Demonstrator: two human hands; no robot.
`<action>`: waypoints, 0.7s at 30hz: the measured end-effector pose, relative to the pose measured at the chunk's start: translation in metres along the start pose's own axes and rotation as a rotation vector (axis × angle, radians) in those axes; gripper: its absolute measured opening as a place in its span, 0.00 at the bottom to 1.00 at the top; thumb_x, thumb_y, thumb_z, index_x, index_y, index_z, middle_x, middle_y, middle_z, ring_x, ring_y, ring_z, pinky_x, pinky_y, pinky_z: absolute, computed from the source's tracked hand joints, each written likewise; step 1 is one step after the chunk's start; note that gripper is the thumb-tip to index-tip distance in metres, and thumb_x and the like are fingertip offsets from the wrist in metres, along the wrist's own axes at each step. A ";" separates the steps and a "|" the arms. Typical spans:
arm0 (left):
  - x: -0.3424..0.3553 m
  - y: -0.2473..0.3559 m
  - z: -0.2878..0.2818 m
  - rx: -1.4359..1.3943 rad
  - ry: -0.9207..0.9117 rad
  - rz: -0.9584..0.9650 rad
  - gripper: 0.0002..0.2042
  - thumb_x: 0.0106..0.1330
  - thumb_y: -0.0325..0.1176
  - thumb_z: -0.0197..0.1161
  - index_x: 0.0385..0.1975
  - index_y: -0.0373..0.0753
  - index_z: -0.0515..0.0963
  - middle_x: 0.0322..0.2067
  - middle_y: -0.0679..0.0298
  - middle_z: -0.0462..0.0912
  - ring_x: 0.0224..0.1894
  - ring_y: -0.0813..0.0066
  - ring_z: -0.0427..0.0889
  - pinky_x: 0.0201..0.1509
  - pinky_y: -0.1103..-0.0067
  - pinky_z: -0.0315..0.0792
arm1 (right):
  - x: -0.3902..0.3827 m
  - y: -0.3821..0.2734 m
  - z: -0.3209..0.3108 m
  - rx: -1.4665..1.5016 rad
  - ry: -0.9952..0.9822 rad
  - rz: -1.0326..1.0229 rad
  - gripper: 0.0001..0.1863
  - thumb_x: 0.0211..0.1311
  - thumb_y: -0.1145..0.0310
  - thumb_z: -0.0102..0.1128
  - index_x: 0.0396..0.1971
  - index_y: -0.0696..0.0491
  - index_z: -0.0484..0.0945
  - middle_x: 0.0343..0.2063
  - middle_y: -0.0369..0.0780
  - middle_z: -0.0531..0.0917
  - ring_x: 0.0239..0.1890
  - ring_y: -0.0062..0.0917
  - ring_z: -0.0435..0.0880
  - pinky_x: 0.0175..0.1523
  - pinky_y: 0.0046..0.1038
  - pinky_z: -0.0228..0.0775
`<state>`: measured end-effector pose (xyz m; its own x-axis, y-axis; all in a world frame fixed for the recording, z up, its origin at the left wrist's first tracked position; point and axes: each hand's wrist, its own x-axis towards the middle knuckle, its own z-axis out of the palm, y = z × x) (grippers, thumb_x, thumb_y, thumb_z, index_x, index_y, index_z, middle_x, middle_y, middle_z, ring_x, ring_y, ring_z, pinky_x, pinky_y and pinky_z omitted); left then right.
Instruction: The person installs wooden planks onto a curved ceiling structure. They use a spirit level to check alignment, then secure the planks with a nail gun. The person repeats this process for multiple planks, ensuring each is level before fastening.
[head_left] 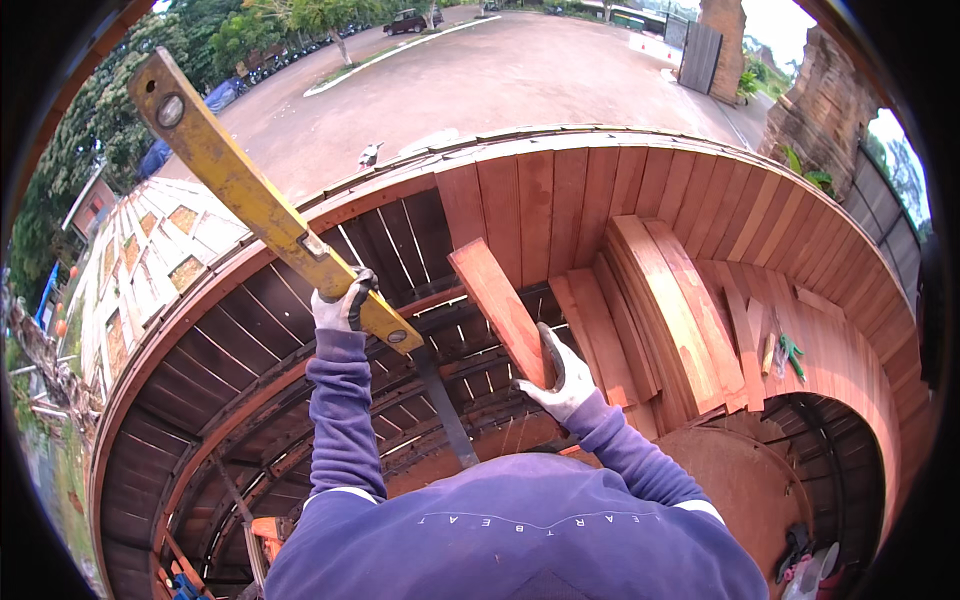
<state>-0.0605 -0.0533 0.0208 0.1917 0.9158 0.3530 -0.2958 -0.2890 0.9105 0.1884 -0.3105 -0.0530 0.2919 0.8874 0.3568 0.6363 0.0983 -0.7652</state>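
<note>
My left hand point(342, 303), in a white and dark work glove, is closed round the lower part of a long yellow spirit level point(235, 188). The level slants up to the far left, over the edge of the curved wooden structure. In my right hand point(566, 382), gloved the same way, is the near end of a short reddish wooden board point(498, 303), gripped by its sides. That board's far end lies close to the fitted planks point(535, 215) along the curve. Below both hands the dark slatted frame point(400, 240) shows through.
Loose boards point(665, 310) lie stacked right of my right hand. Green-handled pliers point(791, 356) rest on the planking beyond them. A dark metal bar point(442, 405) crosses the frame between my arms. Past the curved rim lies a paved yard point(520, 70).
</note>
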 end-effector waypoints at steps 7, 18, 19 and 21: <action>-0.047 0.057 -0.116 0.031 0.215 0.218 0.12 0.56 0.30 0.67 0.36 0.31 0.76 0.30 0.59 0.80 0.33 0.71 0.80 0.43 0.75 0.74 | 0.065 -0.074 0.017 -0.179 -0.262 -0.324 0.50 0.47 0.56 0.71 0.67 0.55 0.54 0.44 0.51 0.75 0.43 0.45 0.79 0.49 0.37 0.74; -0.076 0.070 -0.181 0.086 0.308 0.318 0.12 0.58 0.34 0.66 0.37 0.33 0.77 0.34 0.60 0.78 0.36 0.69 0.78 0.45 0.71 0.73 | 0.076 -0.074 0.054 -0.236 -0.162 -0.015 0.51 0.48 0.49 0.70 0.67 0.57 0.54 0.50 0.54 0.74 0.50 0.45 0.78 0.55 0.36 0.72; -0.075 0.070 -0.178 0.076 0.297 0.316 0.12 0.58 0.34 0.66 0.37 0.34 0.77 0.34 0.60 0.78 0.36 0.70 0.78 0.45 0.71 0.73 | 0.077 -0.075 0.051 -0.282 -0.235 -0.113 0.51 0.48 0.49 0.70 0.67 0.56 0.54 0.49 0.53 0.74 0.48 0.45 0.79 0.54 0.36 0.73; -0.074 0.072 -0.171 0.070 0.276 0.301 0.12 0.57 0.34 0.66 0.37 0.34 0.77 0.33 0.60 0.78 0.36 0.70 0.78 0.45 0.71 0.73 | 0.080 -0.068 0.046 -0.300 -0.293 -0.128 0.51 0.47 0.50 0.71 0.67 0.56 0.55 0.51 0.52 0.74 0.50 0.45 0.78 0.55 0.36 0.72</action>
<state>-0.2559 -0.0946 0.0234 -0.1547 0.8252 0.5432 -0.2342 -0.5648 0.7913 0.1353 -0.2256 0.0030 0.0098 0.9711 0.2385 0.8460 0.1191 -0.5197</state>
